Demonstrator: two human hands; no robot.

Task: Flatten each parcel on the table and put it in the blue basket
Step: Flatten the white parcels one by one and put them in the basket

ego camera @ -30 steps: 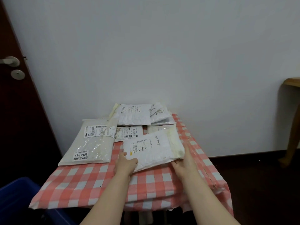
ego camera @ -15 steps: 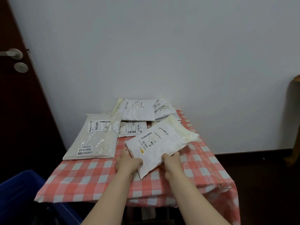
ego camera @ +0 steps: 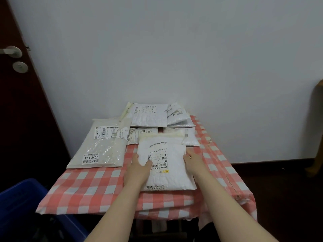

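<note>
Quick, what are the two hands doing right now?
Left hand: holding the white parcel by its left edge, thumb on top.
Right hand: holding the same parcel by its right edge.

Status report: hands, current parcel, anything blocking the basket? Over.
Left hand pinches white parcel at left edge; right hand at right edge, grip unclear. Parcel at table front. Blue basket lower left, path unobstructed.

A dark red-brown door (ego camera: 21,119) stands at the left, with a metal lever handle (ego camera: 11,51) and a round lock plate (ego camera: 20,67) just below it. A plain white wall (ego camera: 174,49) fills the back. Wooden furniture (ego camera: 317,119) shows at the right edge, above dark floor (ego camera: 279,180).
</note>
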